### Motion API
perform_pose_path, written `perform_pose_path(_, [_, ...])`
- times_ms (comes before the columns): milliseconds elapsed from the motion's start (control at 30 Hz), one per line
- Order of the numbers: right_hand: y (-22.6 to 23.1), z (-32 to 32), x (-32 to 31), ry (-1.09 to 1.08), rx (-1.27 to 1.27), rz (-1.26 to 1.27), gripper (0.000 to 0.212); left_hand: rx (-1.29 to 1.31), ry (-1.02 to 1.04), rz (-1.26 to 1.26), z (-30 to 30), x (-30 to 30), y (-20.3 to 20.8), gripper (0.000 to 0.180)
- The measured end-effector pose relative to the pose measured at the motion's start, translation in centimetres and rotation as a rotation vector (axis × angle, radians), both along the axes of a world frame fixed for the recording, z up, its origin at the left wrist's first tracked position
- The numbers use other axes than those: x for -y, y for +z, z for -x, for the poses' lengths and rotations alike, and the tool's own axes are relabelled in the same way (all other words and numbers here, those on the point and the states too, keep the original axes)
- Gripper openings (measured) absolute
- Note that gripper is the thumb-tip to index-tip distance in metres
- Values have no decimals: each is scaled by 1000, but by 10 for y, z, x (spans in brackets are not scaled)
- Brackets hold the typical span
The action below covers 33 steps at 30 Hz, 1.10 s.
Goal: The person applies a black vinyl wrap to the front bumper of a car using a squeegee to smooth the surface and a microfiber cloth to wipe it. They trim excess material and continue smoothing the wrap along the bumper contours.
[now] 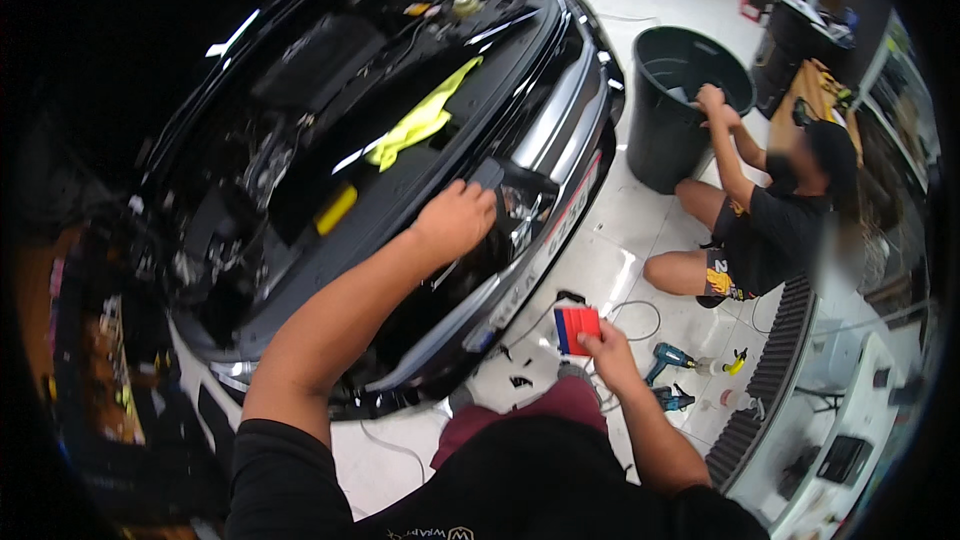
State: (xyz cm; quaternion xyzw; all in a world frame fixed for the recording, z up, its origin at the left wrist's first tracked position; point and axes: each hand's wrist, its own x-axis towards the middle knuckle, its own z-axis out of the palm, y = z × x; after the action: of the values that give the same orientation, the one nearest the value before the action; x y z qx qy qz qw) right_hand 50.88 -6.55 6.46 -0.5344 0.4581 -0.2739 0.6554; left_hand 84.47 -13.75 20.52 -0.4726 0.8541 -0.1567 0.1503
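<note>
My left hand (458,223) is over the front edge of a black car (400,210) with its hood up, close to the middle of the grille. Its fingers curl downward; whatever they may hold is hidden. Between the thumb and fingers of my right hand (608,352) is a flat red squeegee (581,330) with a dark blue edge, held out over the floor before the bumper. A bright yellow cloth (425,118) lies crumpled on the black panel behind the grille. Nearer me on that panel lies a small yellow bar-shaped piece (337,208).
Right of the car, a person (775,210) in dark clothes crouches with both hands at the rim of a large dark green bin (650,130). Teal cordless drills (668,362) and spray bottles (728,364) sit on the tiled floor, where a thin cable (645,305) loops. A white table (850,420) stands lower right.
</note>
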Motion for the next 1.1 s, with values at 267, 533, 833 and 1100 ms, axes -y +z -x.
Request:
perform_pose_path(267, [-13,-94,-148,-466,-165,-27,24,-26,-323,194,-25,11,-27,17])
perform_pose_path(533, [19,-188,-212,-299,-151,263,23,73,-298,385,-28,6,-40,18])
perform_pose_path(833, [13,-196,-197,-431,-195,555,22,34,-160,170,-36,22,-35,19])
perform_pose_path(1100, [34,-255,-201,-216,-420,1032,50,-148,-120,-22,-20,20,-12,17])
